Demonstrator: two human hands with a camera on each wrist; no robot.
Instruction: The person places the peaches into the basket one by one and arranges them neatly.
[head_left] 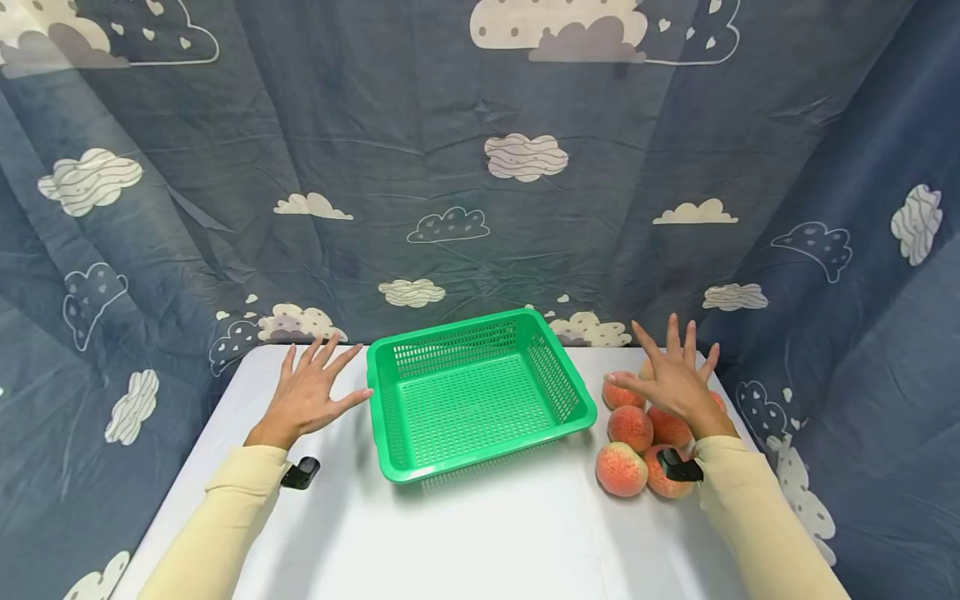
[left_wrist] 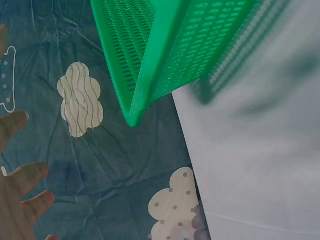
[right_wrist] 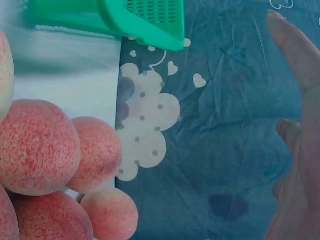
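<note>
— Since the green basket [head_left: 480, 400] sits mid-table between your arms, why are the peaches [head_left: 633, 442] all heaped to its right?

— They lie clustered under your right hand [head_left: 671, 383], within easy reach. That hand hovers over them with fingers spread, holding nothing. Your left hand [head_left: 307, 392] is spread too, just beside the basket's left rim, apparently not touching it.
</note>
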